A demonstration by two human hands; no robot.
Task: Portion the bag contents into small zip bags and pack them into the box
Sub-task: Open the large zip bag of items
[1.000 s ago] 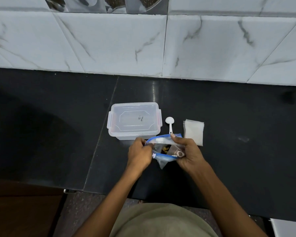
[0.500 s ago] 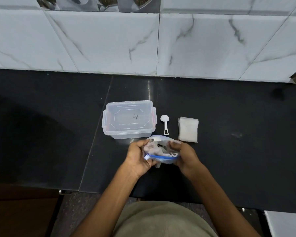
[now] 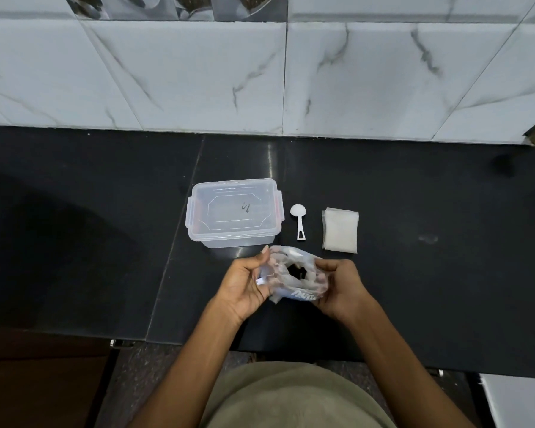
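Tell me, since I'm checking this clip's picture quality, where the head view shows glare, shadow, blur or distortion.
Head view: a bright glare streak on the glossy black stone counter behind the clear plastic lidded box; a broad soft shadow darkens the counter's left part; the crinkled clear plastic bag between the left hand and right hand is slightly blurred; wide-angle bending curves the wall tile lines.

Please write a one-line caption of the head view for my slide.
Both hands, left hand and right hand, hold the bag open near the lidded box.
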